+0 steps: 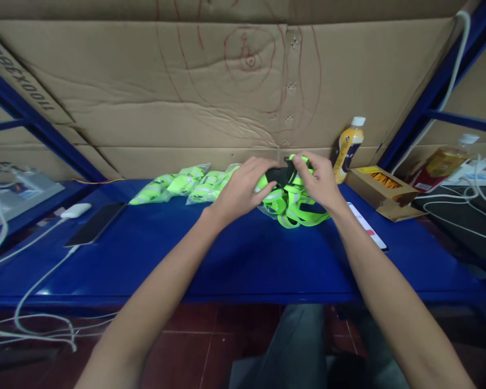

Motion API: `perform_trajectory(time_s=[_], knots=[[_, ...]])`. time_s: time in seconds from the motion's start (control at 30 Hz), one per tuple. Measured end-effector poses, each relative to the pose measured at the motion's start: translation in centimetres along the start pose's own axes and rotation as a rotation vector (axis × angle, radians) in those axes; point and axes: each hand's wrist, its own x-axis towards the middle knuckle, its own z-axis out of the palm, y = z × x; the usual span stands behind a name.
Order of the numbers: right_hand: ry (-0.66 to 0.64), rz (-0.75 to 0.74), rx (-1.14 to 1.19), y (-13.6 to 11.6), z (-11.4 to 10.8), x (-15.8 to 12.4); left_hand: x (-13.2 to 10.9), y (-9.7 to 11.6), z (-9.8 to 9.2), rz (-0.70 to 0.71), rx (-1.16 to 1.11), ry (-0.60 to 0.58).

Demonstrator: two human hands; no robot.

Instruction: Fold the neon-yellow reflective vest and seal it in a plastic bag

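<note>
My left hand (241,189) and my right hand (318,181) are both at a loose pile of neon green straps (295,208) on the blue shelf (243,259). Between the two hands I pinch a green strap with a black part (281,174), lifted just above the pile. To the left of my left hand lie several clear bags of the same green straps (182,183), resting against the cardboard back wall.
A phone (95,222) on a white cable lies at the left, next to a white charger (76,210). A yellow drink bottle (348,148), an open cardboard box (383,192) and a white card (366,224) stand at the right. Loose white cables hang at both sides.
</note>
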Motion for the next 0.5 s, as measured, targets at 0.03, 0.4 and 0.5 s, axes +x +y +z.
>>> perform_trajectory(time_s=[0.03,0.4,0.5], knots=[[-0.03,0.012,-0.006,0.1,0.2,-0.3,-0.6,-0.1,0.1,-0.007,0.013,-0.017],[-0.102,0.074,0.028,0.0,1.6,-1.5,-3.0,-0.2,1.2,0.013,0.158,-0.074],[-0.102,0.078,0.029,0.1,1.5,-1.6,-3.0,-0.2,1.1,0.011,0.174,-0.085]])
